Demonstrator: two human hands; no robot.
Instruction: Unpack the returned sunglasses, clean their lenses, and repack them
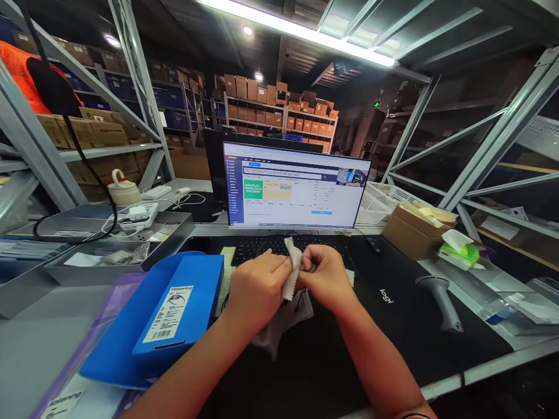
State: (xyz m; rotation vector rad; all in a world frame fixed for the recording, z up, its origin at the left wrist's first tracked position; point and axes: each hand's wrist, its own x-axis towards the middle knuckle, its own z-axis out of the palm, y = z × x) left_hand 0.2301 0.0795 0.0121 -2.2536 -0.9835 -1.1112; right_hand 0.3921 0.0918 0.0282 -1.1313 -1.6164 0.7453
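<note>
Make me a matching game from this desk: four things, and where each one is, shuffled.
Things:
1. Pale cloth
2. Blue box
3. Handheld scanner
4. Green packet

Places:
A. Right of the "logi" lettering
B. Just right of the brown carton
C. Between the left hand and right hand
D. Left of the keyboard

Pairs: 1-C, 2-D, 3-A, 4-B

The left hand (259, 282) and right hand (327, 276) hide part of the keyboard (248, 249) and pale cloth (293, 262); whether anything else sits between their fingers is unclear. Small text on the monitor (297, 212) is illegible, and the left edge cuts off an orange garment (15, 73)
</note>
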